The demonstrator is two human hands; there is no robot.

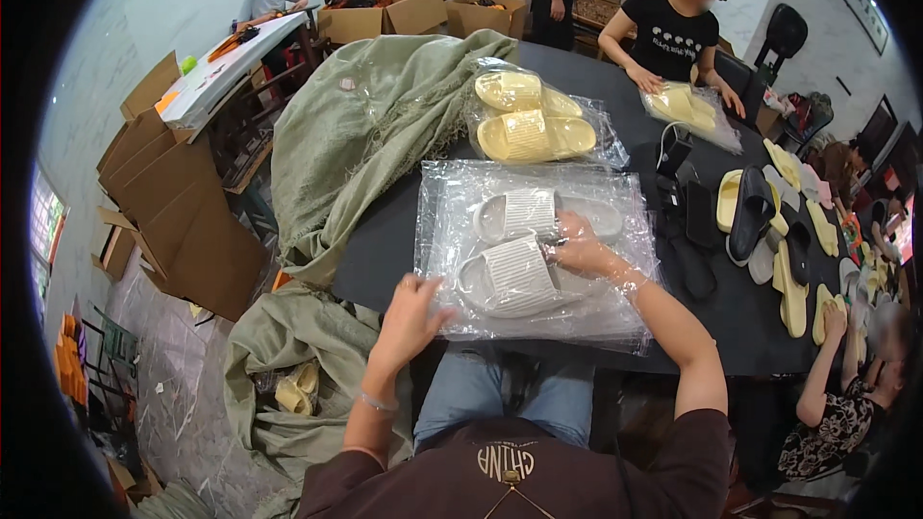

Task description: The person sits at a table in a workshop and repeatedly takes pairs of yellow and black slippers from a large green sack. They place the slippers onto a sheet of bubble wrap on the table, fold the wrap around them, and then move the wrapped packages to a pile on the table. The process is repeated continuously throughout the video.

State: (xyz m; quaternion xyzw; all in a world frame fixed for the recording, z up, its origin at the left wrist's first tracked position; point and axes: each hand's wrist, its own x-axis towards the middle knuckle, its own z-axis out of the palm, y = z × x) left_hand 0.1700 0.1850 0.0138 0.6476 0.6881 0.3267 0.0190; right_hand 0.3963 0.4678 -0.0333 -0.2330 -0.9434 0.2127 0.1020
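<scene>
Brown shirt (596, 471), foremost; left hand (411, 319), fingers parted, beside clear bag (437, 221); right hand (580, 246), grip unclear, at grey slippers (511, 276) on black table (370, 269). Bagging seems in hand; next presumably calls for easing the right hand clear.

Mid-frame I see glossy, crinkled clear plastic bags (437, 207) and matt, rib-strapped grey slippers (520, 278) on a smooth, matt black surface (380, 252). Above left of centre, I get coarse woven green cloth (385, 115), frayed; far left, dull brown cardboard (192, 202); upper left, a glossy, marbled wall (163, 19).
</scene>
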